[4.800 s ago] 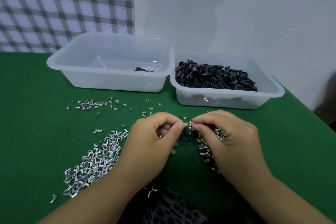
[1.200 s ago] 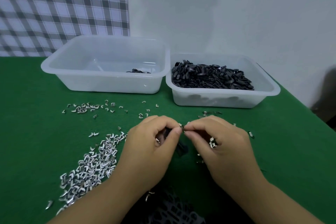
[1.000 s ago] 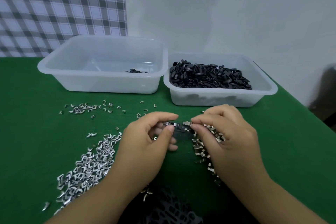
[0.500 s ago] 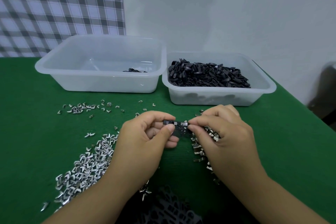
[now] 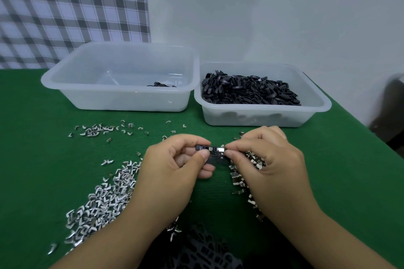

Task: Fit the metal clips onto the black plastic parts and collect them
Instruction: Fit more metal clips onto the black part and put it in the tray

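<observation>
Black plastic part (image 5: 213, 155), small, flat, oblong: held just above the green felt table top (image 5: 349, 170), in front of the right tub (image 5: 262, 119), a translucent white rectangular plastic container.

Left hand (image 5: 172, 166): fingers curled. The black plastic part is gripped at its left end between thumb and forefinger.

Right hand (image 5: 269, 159): fingers curled. A small bright metal clip (image 5: 219, 149) at the part's right end is pinched between thumb and forefinger. Both hands are placed in front of the right tub, fingertips nearly meeting.

Heap of black plastic loops (image 5: 249, 91): contained in the right tub, piled to about its rim.

Left tub (image 5: 122, 100), translucent white plastic, larger: set just to the left of the right tub. A few dark pieces (image 5: 160, 84) are seen on its floor, on the side nearer the right tub.

Large pile of bent silver clips (image 5: 109, 196): spread well to the front-left of the right tub, partly hidden by the left forearm.

Thin scatter of clips (image 5: 98, 130): strewn to the left of the right tub, before the left tub.

Second cluster of clips (image 5: 240, 179): lodged under the right hand, in front of the right tub.

Dark perforated pieces (image 5: 207, 249): found farthest in front of the right tub; form cannot be told.

Checked cloth (image 5: 72, 6): hung behind and left of the right tub.
</observation>
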Motion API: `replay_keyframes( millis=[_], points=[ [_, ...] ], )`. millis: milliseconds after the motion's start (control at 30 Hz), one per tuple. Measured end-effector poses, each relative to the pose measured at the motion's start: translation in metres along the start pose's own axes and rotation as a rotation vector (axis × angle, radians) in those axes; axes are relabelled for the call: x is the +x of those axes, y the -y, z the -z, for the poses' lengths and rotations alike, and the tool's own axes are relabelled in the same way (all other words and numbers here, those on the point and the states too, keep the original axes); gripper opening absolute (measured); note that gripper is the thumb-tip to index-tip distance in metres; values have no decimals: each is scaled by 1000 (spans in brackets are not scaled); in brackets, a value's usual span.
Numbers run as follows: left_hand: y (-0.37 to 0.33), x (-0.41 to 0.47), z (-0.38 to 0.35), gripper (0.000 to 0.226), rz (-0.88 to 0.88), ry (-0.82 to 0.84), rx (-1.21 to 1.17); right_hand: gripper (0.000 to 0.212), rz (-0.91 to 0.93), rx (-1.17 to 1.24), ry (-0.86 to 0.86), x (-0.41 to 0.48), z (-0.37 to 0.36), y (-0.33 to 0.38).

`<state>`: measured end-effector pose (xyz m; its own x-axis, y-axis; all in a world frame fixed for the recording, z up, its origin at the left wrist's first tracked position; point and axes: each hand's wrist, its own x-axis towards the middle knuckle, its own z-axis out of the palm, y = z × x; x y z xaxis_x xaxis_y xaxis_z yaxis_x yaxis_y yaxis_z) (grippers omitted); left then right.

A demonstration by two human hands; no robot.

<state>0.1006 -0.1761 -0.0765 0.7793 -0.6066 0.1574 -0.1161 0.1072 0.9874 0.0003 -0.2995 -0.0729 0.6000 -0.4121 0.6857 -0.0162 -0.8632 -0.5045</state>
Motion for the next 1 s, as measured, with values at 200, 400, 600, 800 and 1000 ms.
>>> replay_keyframes(
  millis=[200,400,600,800,1000],
  points=[
    [0,0,0,26,4,-8,-9,4,-7,9,-4,0,0,2],
    [0,-1,1,28,6,-5,-6,3,-4,10,2,0,1,2],
    [-2,-2,1,31,-35,20,31,7,0,-32,9,0,1,1],
    [-1,-1,0,32,-23,23,18,8,3,-37,22,1,3,0],
    [0,-1,1,26,-5,29,5,8,-2,-48,11,0,2,0]
  ],
)
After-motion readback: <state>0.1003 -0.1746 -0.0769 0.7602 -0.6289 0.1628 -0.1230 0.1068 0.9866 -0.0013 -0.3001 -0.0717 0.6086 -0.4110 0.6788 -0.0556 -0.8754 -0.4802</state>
